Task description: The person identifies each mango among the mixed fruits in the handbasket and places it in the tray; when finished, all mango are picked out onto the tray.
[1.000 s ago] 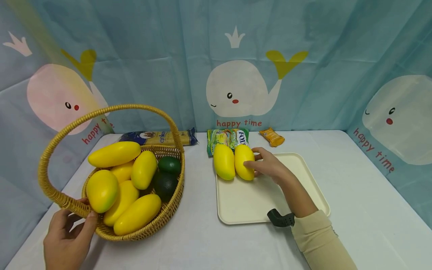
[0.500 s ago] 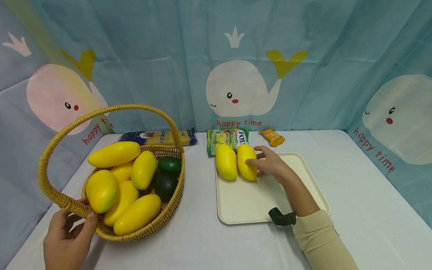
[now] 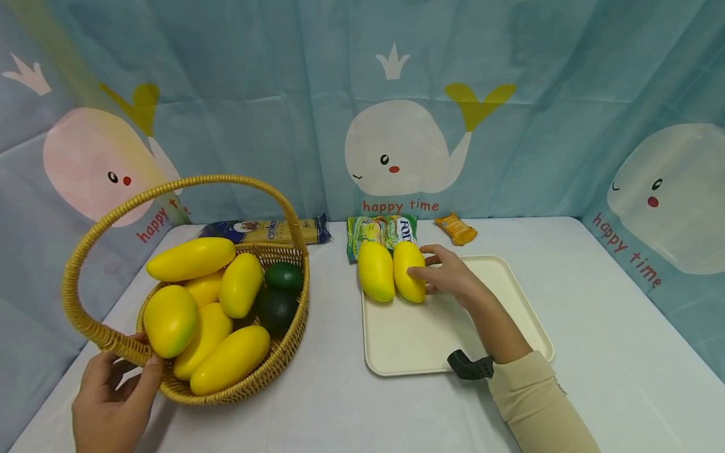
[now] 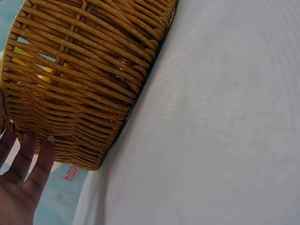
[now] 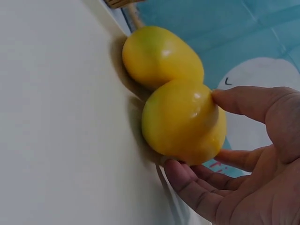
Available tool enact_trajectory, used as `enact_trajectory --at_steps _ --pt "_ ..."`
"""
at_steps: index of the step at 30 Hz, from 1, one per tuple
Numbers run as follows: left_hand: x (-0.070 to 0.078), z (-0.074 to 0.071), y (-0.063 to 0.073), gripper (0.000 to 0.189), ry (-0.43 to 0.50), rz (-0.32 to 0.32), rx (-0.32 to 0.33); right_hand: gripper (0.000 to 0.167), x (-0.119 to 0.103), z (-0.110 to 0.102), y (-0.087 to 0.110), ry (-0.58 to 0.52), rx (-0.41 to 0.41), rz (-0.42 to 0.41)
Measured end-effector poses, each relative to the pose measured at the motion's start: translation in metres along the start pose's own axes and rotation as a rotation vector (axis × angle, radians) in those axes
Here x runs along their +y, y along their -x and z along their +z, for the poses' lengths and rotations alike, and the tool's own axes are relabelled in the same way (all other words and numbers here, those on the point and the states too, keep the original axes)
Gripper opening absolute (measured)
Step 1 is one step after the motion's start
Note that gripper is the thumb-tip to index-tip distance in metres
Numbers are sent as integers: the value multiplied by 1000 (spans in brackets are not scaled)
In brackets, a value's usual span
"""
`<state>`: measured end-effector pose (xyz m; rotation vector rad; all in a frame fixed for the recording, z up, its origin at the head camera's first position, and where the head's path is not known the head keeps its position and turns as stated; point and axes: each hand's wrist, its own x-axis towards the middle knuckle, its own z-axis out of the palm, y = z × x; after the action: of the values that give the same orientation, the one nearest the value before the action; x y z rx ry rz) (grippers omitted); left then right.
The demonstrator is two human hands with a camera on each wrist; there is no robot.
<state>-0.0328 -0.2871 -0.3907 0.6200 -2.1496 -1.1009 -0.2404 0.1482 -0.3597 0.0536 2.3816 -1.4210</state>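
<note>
In the head view my left hand holds the near-left rim of a wicker basket, beside the foot of its tall handle. Several yellow mangoes and two dark green avocados fill the basket. In the left wrist view the fingers lie against the woven outer wall. My right hand holds a yellow mango between thumb and fingers at the back left of a cream tray. A second mango lies right beside it; in the right wrist view the two appear to touch.
Behind the mangoes lies a green packet. An orange wrapped snack is at the back, right of it. A long blue and yellow packet lies behind the basket. A whale-printed curtain bounds the white table.
Both mangoes on the tray shifted slightly right with my right hand, then back left to about where they were. My left hand and the basket stay put.
</note>
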Motion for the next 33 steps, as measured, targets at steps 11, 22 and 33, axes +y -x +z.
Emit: enact_trajectory --at_steps 11,22,33 --pt "0 1 0 41 1 24 5 71 0 2 -1 -56 -48 -18" --pt "0 1 0 41 -2 23 2 73 1 1 -1 -49 -45 -25" --pt "1 0 0 40 -4 9 1 76 1 -4 0 -63 -30 -20"
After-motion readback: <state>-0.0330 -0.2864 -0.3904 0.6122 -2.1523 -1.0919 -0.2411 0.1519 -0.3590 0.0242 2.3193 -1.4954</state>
